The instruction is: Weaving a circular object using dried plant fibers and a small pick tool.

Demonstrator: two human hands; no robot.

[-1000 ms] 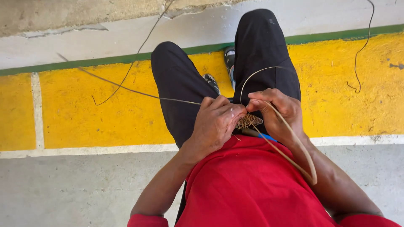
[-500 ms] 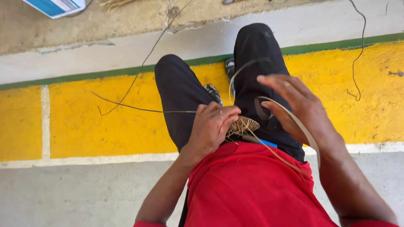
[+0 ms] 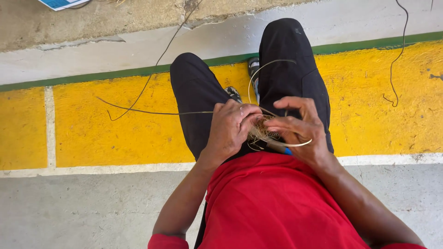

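Outdoors, on a concrete step painted with a broad yellow band (image 3: pixel 115 133) edged by a green stripe (image 3: pixel 92 77) and a white line, we look straight down on a seated person in a red shirt (image 3: pixel 272 203) and black trousers (image 3: pixel 194 97). We note the left hand (image 3: pixel 229 129) curled shut over the near side of a small woven fibre piece (image 3: pixel 261 132), fingers folded down and pinching it against the lap. We note the right hand (image 3: pixel 297 127) half closed just beside it, thumb and forefinger nipping a pale flat strand (image 3: pixel 295 144) that curves under the palm; the remaining fingers are arched above the work. The woven piece sits between the two hands, above the thighs and touching both; it is straw-coloured, tightly wound at the centre, with frayed, hair-fine ends sticking out at its edge. Most of it is covered by the fingers, so we cannot tell its full shape. One long strand (image 3: pixel 258 74) rises from it in a loop over the right knee; another thin strand (image 3: pixel 147 112) runs off to the left across the yellow band. A small blue object (image 3: pixel 288 151) shows below the right hand. Farther out, a dark thin wire (image 3: pixel 392 78) lies curled on the paint at the right, and a blue and white item (image 3: pixel 62 3) sits at the top edge on rough concrete.
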